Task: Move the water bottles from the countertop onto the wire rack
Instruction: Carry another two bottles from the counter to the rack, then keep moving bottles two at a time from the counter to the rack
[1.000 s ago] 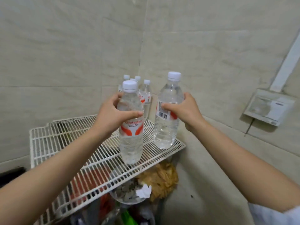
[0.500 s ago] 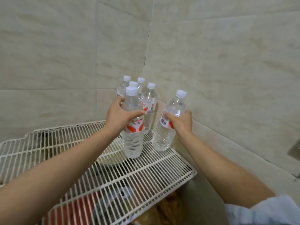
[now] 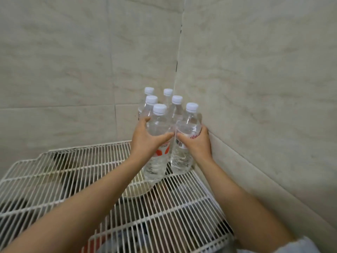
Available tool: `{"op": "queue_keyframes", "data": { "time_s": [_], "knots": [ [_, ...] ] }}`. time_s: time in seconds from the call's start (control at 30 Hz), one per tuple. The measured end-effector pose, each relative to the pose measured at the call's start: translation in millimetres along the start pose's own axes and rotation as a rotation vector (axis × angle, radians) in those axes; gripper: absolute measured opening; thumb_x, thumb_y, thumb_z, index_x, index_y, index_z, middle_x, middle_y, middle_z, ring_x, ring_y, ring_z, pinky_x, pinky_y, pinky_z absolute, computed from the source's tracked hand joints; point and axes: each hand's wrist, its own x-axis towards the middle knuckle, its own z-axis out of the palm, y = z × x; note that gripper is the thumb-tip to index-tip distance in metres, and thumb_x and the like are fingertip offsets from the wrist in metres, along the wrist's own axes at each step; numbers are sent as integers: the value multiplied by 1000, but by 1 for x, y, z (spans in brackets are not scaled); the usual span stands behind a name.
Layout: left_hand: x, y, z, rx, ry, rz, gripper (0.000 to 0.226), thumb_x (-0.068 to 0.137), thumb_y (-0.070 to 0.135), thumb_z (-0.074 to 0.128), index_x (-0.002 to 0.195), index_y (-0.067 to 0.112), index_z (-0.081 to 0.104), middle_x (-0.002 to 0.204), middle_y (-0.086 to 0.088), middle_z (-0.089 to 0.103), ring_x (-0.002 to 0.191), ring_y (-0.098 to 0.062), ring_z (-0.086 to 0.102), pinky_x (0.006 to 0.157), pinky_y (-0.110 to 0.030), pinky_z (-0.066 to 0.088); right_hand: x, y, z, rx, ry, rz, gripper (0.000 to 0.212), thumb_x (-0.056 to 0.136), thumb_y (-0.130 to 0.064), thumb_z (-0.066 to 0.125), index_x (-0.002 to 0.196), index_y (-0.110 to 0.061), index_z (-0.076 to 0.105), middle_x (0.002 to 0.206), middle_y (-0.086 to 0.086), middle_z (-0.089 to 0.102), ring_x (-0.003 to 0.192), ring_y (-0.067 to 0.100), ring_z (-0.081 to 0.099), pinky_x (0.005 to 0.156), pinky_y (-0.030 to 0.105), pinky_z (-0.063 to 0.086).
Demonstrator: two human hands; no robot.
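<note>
Head view: left hand and right hand grip upright bottles, caps up

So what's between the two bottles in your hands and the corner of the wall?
Four more bottles stand there on the rack, close together. The head view shows them.
</note>
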Motion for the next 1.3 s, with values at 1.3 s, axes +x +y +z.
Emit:
{"op": "queue_keyframes", "data": {
  "time_s": [1.3],
  "knots": [
    [-302, 1, -312, 611, 695, -354, 33, 85, 23, 57, 115, 9, 58, 121, -14, 59, 110, -26, 53, 85, -31, 39, -284, -72, 100, -220, -678, -532, 44, 80, -25, 64, 121, -15, 51, 145, 10, 27, 136, 25, 22, 106, 35, 27]
  ]
}}
